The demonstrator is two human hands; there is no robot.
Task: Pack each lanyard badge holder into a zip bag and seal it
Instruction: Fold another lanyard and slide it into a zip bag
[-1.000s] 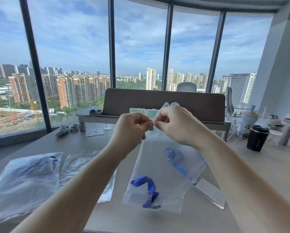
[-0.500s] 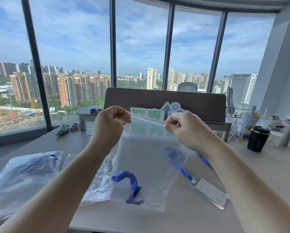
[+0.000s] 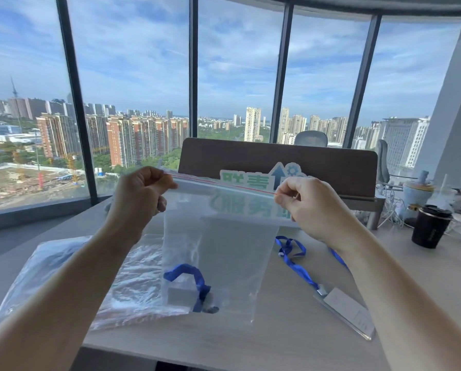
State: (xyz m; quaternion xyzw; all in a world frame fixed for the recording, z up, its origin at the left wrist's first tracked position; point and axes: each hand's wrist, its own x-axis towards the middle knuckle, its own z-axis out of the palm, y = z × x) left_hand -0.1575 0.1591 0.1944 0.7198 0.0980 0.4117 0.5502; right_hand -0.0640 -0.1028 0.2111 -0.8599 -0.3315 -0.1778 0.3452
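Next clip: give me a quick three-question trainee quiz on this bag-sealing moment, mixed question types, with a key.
1. True or false: the zip bag held up by both hands already has a lanyard badge holder inside.
2. Where does the left hand pinch the bag? A) bottom edge B) top strip, left end C) middle
3. Fill in: a second blue lanyard lies on the desk, on the ___ side of the held bag.

Key: 1 true; 2 B; 3 right. The right hand pinches the strip's other end.
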